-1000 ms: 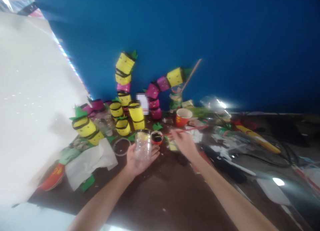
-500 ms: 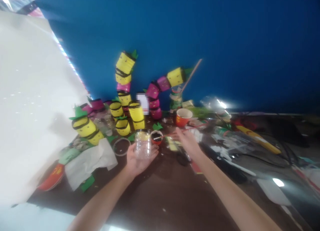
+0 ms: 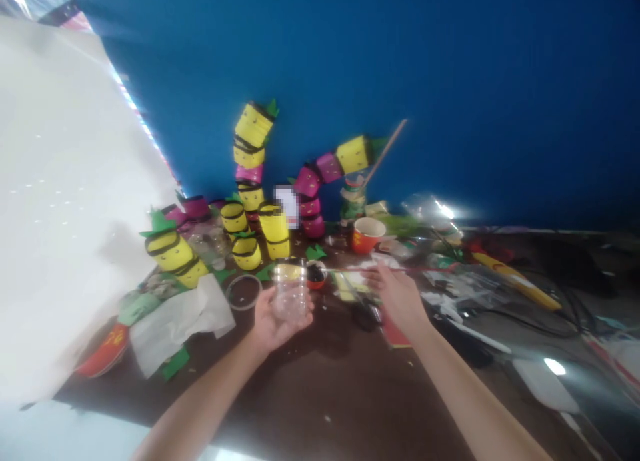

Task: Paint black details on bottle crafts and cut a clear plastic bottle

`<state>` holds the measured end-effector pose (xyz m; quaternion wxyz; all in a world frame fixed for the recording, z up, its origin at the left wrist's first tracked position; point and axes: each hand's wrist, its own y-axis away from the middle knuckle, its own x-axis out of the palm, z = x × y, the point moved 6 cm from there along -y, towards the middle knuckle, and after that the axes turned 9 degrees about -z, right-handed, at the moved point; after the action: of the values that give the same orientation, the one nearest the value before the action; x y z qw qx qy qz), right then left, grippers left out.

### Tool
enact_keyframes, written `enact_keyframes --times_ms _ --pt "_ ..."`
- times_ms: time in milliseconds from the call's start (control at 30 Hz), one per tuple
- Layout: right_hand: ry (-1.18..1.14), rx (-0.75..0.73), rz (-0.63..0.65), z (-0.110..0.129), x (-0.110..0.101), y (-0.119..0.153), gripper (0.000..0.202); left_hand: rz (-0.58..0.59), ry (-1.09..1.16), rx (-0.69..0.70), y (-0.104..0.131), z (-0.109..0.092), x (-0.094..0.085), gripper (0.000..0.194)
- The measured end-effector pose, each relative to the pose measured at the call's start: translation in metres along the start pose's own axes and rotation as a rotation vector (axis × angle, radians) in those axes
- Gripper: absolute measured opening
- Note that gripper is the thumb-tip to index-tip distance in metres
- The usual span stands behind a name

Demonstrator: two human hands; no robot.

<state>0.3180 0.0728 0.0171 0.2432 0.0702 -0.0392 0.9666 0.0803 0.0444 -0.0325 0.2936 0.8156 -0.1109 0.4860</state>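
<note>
My left hand [image 3: 280, 321] is wrapped round a clear plastic cup [image 3: 291, 294] with a dark band at its rim. Between the fingers of my right hand [image 3: 397, 294] is a thin red paintbrush [image 3: 420, 269], held level, its tip pointing left at the cup's rim. Just behind the clear cup stands a small red cup with black paint [image 3: 316, 274], partly covered by it. Scissors [image 3: 367, 308] lie below and left of my right hand, by a red and yellow piece [image 3: 397, 334].
Yellow cups with black bands [image 3: 274, 231] and magenta ones [image 3: 313, 211] stand along the blue wall. A red paper cup [image 3: 369, 236] is behind my right hand. White cloth [image 3: 187, 321] lies left, a yellow cutter [image 3: 517, 280] and plastic scraps right.
The brush has moved from the small paint cup to the clear cup's rim, now more level. My right hand has shifted right and down; the clear cup has moved slightly right.
</note>
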Motion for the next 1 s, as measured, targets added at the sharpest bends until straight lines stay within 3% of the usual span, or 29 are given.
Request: enact_keyframes --times_ms 133,300,433,533,700,1000 --pt "-0.071 0.103 -0.018 -0.005 -0.010 0.007 0.040 0.058 -0.058 0.025 -0.002 0.003 -0.005 0.055" --pt "-0.203 0.171 -0.064 -0.012 -0.021 0.012 0.038 0.055 -0.071 0.067 -0.001 0.002 0.002 0.035" --pt "-0.283 0.081 -0.081 -0.004 -0.031 0.017 0.029 0.019 -0.086 0.011 0.000 0.003 0.008 0.041" --pt "-0.296 0.059 -0.080 0.003 -0.034 0.024 0.024 0.024 -0.078 0.011 -0.002 0.005 0.002 0.051" --pt "-0.322 0.040 -0.042 0.014 -0.030 0.039 0.021 0.090 -0.113 0.055 -0.006 0.009 -0.006 0.036" --pt "-0.283 0.005 0.048 0.018 -0.021 0.054 0.019 0.146 -0.063 -0.034 0.001 0.008 0.013 0.054"
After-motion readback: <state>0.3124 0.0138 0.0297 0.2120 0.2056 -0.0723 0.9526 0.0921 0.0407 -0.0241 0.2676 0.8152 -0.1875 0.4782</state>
